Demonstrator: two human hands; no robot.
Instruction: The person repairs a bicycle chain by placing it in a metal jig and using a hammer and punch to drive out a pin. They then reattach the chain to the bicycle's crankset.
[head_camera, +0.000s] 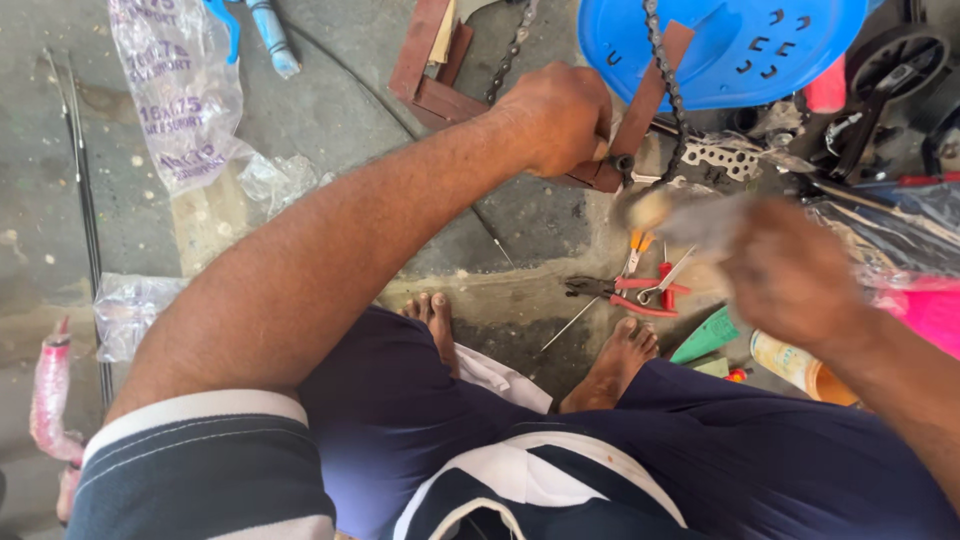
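Observation:
My left hand (555, 115) is a closed fist pressed against a brown strip (645, 100) where a black bicycle chain (665, 80) hangs across it. A small pale tool tip (600, 150) pokes out of the fist; the rest of it is hidden. My right hand (790, 275) is motion-blurred and grips a hammer-like tool (680, 215), whose blurred head is just right of and below the left fist. Both forearms reach out over my dark shorts and bare feet (620, 355).
Red-handled pliers (625, 292) and an orange-handled tool (638, 245) lie on the concrete by my feet. A blue plastic disc (720, 40) sits at the top right, and a printed plastic bag (180, 90) at the top left. There is a yellow can (790, 362) on the right and a pink part (50, 400) at the far left.

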